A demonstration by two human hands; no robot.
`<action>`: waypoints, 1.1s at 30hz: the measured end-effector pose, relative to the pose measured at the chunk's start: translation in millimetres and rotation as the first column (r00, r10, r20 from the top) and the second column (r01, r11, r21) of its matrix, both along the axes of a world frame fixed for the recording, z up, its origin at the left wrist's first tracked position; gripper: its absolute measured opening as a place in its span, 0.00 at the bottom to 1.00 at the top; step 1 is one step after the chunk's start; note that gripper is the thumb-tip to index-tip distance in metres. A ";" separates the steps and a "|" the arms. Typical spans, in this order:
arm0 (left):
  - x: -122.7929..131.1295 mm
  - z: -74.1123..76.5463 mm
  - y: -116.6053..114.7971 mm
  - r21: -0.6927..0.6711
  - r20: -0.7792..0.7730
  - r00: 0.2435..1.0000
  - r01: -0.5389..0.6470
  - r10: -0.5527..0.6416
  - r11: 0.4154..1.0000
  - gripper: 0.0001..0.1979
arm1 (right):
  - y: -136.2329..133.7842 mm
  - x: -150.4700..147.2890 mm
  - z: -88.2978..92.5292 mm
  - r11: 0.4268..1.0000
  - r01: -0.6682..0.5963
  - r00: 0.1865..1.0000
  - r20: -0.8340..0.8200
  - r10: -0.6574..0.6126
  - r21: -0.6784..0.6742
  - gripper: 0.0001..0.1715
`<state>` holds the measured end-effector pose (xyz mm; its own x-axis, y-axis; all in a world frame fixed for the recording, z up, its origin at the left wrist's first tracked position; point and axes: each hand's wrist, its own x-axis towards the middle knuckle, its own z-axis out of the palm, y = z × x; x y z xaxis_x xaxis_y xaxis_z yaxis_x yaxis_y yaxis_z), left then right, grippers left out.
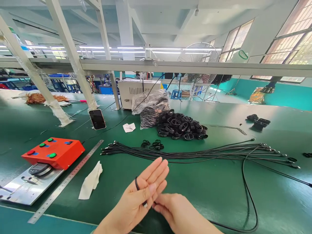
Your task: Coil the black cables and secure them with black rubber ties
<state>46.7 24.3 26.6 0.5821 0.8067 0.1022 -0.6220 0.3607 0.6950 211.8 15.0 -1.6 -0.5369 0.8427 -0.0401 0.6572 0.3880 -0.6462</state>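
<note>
My left hand (143,191) is raised over the green table (207,191), fingers stretched out and pressed together, with a black cable (246,182) looped round its index finger and the cable's end under the thumb. My right hand (175,211) sits just below and right of it, fingers pinched on the same cable near the left palm. The cable runs right along the table and curves up to a bundle of straight black cables (195,152) lying across the middle. Behind that lies a heap of coiled black cables (181,126).
An orange box with buttons (55,152) stands at the left on a metal plate with a gauge (39,169). A steel ruler (65,182), a white rag (91,180), a phone (97,119), a plastic bag of cables (151,107) and a white machine (136,91) are also there.
</note>
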 end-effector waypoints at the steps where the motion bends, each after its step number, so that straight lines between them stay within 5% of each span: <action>1: -1.3 -1.1 2.1 0.015 -0.022 0.999 -0.048 0.049 0.999 0.26 | -7.2 0.7 3.4 0.999 -0.028 0.998 0.051 0.027 0.026 0.11; 5: -1.7 -10.7 4.5 0.001 -0.099 0.986 -0.137 0.137 0.991 0.25 | -24.7 3.3 12.6 0.973 -0.123 0.935 0.351 0.047 0.197 0.02; 8: 1.2 -17.6 3.2 -0.071 -0.135 0.978 -0.167 0.157 0.983 0.24 | -28.1 1.9 13.3 0.926 -0.241 0.848 0.527 0.056 0.290 0.06; 15: -5.0 -20.9 8.4 -0.139 -0.085 0.948 -0.315 0.306 0.939 0.22 | -30.0 4.9 23.0 0.829 -0.324 0.884 0.458 0.093 0.456 0.10; 17: -10.7 -23.3 8.5 -0.126 -0.106 0.966 -0.249 0.236 0.960 0.23 | -23.2 10.5 37.3 0.794 -0.294 0.924 0.370 0.094 0.532 0.09; 20: -17.3 -27.2 9.5 -0.100 -0.098 0.995 0.003 -0.012 0.995 0.22 | 1.2 16.5 57.0 0.770 -0.170 0.982 0.171 0.081 0.615 0.08; 26: -13.4 -21.3 40.3 0.006 -0.218 0.927 0.315 -0.307 0.949 0.20 | 68.2 15.7 57.3 0.873 -0.070 0.976 -0.149 0.161 0.483 0.07; 33: -2.7 -2.0 80.6 0.047 -0.347 0.840 0.459 -0.417 0.887 0.20 | 118.4 14.2 49.9 0.950 -0.040 0.867 -0.461 0.187 0.310 0.01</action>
